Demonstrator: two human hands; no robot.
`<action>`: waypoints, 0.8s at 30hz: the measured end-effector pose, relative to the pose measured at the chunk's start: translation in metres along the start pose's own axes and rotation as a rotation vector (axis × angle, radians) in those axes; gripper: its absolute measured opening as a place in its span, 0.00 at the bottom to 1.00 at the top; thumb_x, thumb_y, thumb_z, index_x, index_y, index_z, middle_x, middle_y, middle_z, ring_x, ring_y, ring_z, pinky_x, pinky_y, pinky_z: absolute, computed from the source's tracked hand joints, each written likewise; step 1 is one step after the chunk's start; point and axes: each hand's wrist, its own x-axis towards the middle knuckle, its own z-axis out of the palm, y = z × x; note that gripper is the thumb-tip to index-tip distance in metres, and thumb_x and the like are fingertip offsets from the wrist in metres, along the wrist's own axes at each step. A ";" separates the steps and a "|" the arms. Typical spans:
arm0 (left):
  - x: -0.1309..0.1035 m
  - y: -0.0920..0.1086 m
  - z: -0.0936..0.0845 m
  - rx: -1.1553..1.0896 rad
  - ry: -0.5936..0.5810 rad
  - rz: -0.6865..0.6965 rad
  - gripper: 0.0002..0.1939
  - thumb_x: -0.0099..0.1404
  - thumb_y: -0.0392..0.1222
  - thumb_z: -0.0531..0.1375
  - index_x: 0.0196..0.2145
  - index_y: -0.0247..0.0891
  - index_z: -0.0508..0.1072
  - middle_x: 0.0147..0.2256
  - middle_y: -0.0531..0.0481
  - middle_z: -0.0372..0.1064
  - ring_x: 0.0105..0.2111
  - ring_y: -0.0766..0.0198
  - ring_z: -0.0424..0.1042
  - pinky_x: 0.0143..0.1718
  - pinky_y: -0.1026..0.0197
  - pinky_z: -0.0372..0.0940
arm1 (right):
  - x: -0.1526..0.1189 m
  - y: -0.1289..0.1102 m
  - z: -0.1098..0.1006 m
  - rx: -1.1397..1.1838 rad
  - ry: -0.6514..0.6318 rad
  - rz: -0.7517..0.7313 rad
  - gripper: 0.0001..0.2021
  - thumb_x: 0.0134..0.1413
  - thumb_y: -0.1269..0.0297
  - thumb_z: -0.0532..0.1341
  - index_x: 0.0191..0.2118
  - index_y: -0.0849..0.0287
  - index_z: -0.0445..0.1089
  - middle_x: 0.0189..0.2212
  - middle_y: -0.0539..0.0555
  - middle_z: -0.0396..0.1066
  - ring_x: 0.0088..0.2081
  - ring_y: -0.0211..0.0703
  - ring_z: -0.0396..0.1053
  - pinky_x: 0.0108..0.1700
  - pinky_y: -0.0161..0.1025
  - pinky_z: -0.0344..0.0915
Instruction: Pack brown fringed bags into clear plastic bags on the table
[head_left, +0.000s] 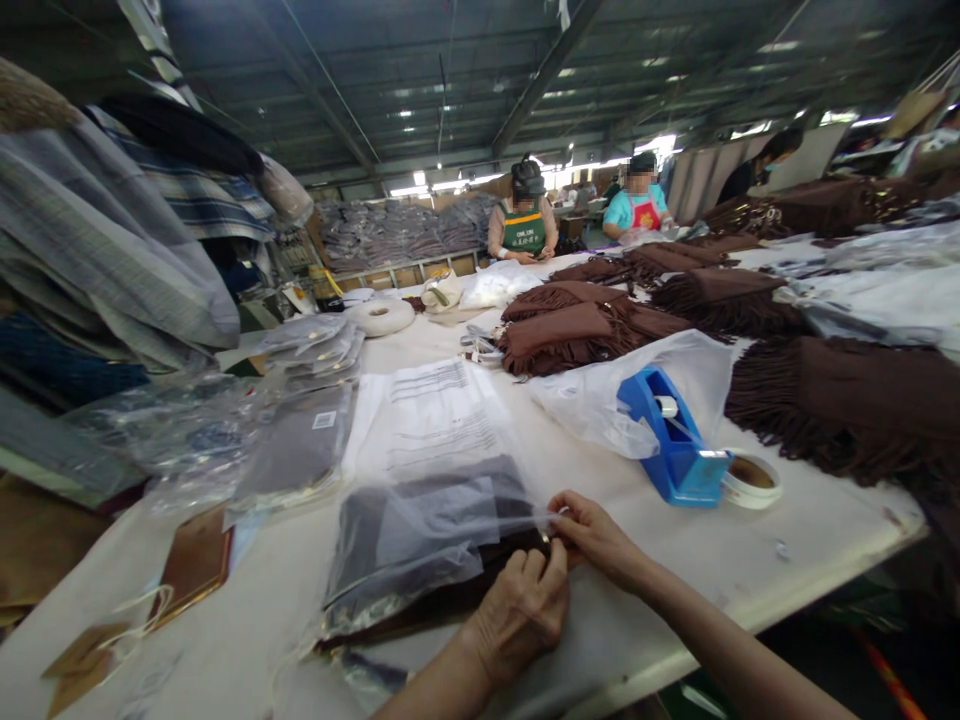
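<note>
A folded dark brown textile (457, 585) lies on the table in front of me, partly inside a clear plastic bag (420, 530). My right hand (596, 535) pinches the film at the bag's right end, thumb and fingers together. Close below it, my left hand (521, 605) is closed with curled fingers at the same end, against the dark fabric. Its fingertips are partly hidden, but the bag's edge runs into them. Beyond the bag lies a printed paper sheet (442, 410). A blue tape dispenser (667, 440) stands to the right of my hands.
Beside the dispenser lies a tape roll (752, 478). Brown fringed scarves (570, 335) are piled farther back. To the left are bagged grey pieces (296, 440), a brown card (193, 560) and tags with string (86, 665). Two co-workers (523, 225) stand across the table (810, 540).
</note>
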 end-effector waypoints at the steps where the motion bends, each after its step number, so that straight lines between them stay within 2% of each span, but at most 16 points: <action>1: -0.001 0.000 -0.001 -0.008 0.008 0.002 0.15 0.62 0.28 0.45 0.37 0.27 0.71 0.41 0.37 0.70 0.28 0.61 0.68 0.25 0.59 0.62 | -0.001 0.002 0.001 -0.028 0.030 -0.020 0.13 0.42 0.52 0.54 0.31 0.54 0.56 0.19 0.43 0.61 0.20 0.35 0.60 0.23 0.35 0.58; 5: -0.008 -0.003 -0.002 -0.019 -0.014 0.026 0.18 0.64 0.29 0.44 0.46 0.26 0.69 0.44 0.38 0.69 0.38 0.58 0.68 0.36 0.58 0.64 | -0.005 0.010 0.002 -0.187 0.163 -0.116 0.08 0.44 0.57 0.54 0.30 0.54 0.57 0.20 0.45 0.61 0.24 0.39 0.61 0.28 0.39 0.59; 8: -0.008 -0.008 0.001 -0.019 -0.020 0.015 0.18 0.65 0.29 0.44 0.48 0.23 0.66 0.44 0.36 0.68 0.40 0.58 0.68 0.38 0.58 0.63 | -0.010 0.013 0.003 -0.278 0.221 -0.168 0.05 0.46 0.59 0.53 0.30 0.53 0.56 0.20 0.46 0.62 0.26 0.42 0.63 0.33 0.41 0.60; 13: -0.004 -0.018 0.012 -0.079 0.067 0.028 0.13 0.66 0.32 0.45 0.41 0.28 0.67 0.36 0.42 0.69 0.36 0.60 0.68 0.35 0.57 0.62 | -0.022 0.013 0.008 -0.355 0.238 -0.216 0.04 0.47 0.59 0.51 0.29 0.52 0.56 0.21 0.49 0.64 0.28 0.44 0.65 0.35 0.42 0.62; 18: 0.007 -0.021 0.021 0.006 0.118 -0.069 0.15 0.67 0.34 0.44 0.44 0.31 0.67 0.39 0.44 0.68 0.40 0.60 0.66 0.42 0.54 0.60 | -0.034 0.025 0.011 -0.385 0.192 -0.240 0.08 0.50 0.55 0.49 0.32 0.52 0.59 0.26 0.52 0.70 0.31 0.47 0.70 0.35 0.41 0.66; 21: 0.019 -0.011 0.017 0.047 0.100 -0.185 0.15 0.68 0.35 0.45 0.44 0.32 0.68 0.40 0.45 0.68 0.42 0.60 0.66 0.44 0.55 0.60 | -0.035 0.041 0.002 -0.422 0.191 -0.244 0.13 0.51 0.54 0.52 0.40 0.53 0.62 0.33 0.54 0.74 0.36 0.48 0.72 0.38 0.41 0.69; 23: 0.022 -0.003 0.006 0.060 0.117 -0.247 0.15 0.67 0.37 0.47 0.46 0.32 0.68 0.43 0.44 0.68 0.46 0.58 0.65 0.46 0.54 0.59 | -0.035 0.053 -0.004 -0.487 0.219 -0.309 0.14 0.50 0.55 0.54 0.42 0.53 0.63 0.37 0.55 0.74 0.38 0.49 0.73 0.39 0.40 0.70; 24: 0.019 0.000 -0.002 0.056 0.161 -0.258 0.14 0.67 0.38 0.49 0.46 0.34 0.68 0.44 0.44 0.68 0.47 0.57 0.65 0.47 0.54 0.59 | -0.036 0.058 -0.006 -0.525 0.251 -0.368 0.13 0.50 0.56 0.55 0.42 0.53 0.63 0.37 0.55 0.74 0.38 0.48 0.73 0.38 0.40 0.71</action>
